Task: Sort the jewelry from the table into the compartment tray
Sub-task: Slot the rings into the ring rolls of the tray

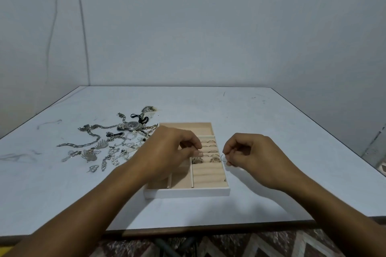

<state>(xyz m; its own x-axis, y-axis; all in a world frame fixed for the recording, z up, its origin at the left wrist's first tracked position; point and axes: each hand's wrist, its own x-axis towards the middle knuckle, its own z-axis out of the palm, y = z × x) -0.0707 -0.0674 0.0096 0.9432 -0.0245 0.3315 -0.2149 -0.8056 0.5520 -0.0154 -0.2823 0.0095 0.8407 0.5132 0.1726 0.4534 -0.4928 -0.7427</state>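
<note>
Left hand [177, 150] pinching ring [199, 153] over tray [188, 192], right hand [252, 152] pinching thin hoop [224, 157] just beside tray

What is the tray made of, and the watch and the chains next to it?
The tray looks like pale wood, with a matte white outside. Its ribbed ring section seems to be soft beige fabric. The watch and the chains look like silvery metal, since they glint grey. Whether that is real silver or steel, I cannot tell.

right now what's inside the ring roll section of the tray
Several rings sit in its far rolls; the near rolls look almost bare. The left hand hides the section's left edge.
</note>
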